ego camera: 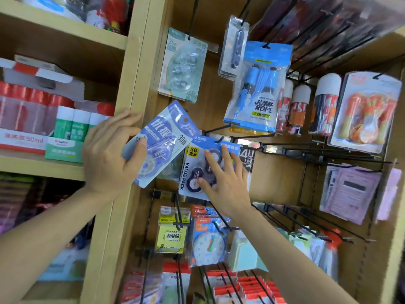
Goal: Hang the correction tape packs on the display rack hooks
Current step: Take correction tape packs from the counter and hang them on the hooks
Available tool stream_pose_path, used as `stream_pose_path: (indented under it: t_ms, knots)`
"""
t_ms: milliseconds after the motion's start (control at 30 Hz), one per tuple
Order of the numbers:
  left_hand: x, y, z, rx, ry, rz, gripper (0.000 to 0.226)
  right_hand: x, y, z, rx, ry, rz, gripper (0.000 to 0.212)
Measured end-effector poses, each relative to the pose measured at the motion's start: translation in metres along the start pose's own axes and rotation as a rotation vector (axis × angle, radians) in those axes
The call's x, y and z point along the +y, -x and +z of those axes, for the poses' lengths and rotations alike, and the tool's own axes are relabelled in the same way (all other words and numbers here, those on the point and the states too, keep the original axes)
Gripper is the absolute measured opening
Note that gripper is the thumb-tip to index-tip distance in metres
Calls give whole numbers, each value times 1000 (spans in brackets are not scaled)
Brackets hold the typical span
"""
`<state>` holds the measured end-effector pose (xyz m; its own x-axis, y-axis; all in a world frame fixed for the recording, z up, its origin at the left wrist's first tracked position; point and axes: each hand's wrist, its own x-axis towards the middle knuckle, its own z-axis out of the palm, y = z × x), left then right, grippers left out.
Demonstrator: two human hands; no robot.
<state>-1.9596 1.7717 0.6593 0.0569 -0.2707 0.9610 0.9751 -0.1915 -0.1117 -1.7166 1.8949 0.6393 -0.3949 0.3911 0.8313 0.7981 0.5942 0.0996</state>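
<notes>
**Hanging step: one pack in hand, one steadied on its hook**

Left hand (109, 154): fingers clenched round the lower left edge of a lavender correction tape pack (163, 141), thumb on its face. The pack is tilted, with its hang-hole corner up and to the right. It sits in front of the rack's left column, just beside the wooden upright (131, 80), and is not on a hook yet. Judgement: the tilt aims the hole at a peg. The target peg is hidden behind the pack, so I cannot tell which one.

Right hand (225, 178): fingers straight and spread, grasping nothing. The pads rest on the blue value pack (192, 163), which hangs on a black hook (219, 140) just right of the held pack. Judgement: it presses this pack flat to stop it swinging and to leave room alongside.

Nearby: a pale green tape pack (182, 66) hangs above, and a jump rope pack (258, 88) to the upper right.
</notes>
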Motion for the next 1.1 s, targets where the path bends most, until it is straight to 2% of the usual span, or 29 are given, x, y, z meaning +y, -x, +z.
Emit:
stream_pose_path:
  t_ms: [233,333,433,500,567,633,733,900,1100]
  knots:
    - [-1,1,0,-4,-2,-8,29,-4,-36,22,-172,29,36,70]
    - [0,1,-1,-8,-10,-12,29,-8,-46,18,-269,-97,85,71]
    - [1,1,-2,-6,-22,-17,27,-23,-38,1,-168,-395,193,62]
    - [1,1,-2,-11,-25,-18,29,-37,-26,-13,-73,-822,262,51]
    - [2,1,-2,-8,-25,-13,29,-51,-18,-23,-142,-1256,302,50]
    - [2,1,-2,-11,-25,-13,26,-62,-15,-28,-211,-1401,261,52]
    - [1,2,-2,-27,-54,1,27,-78,-17,-33,-200,-1586,223,36]
    - [2,3,-5,-108,-125,40,36,-91,-20,-31,-172,-1712,288,41]
    - [6,3,-7,-188,-217,72,39,-57,-2,-44,-27,-1657,414,35]
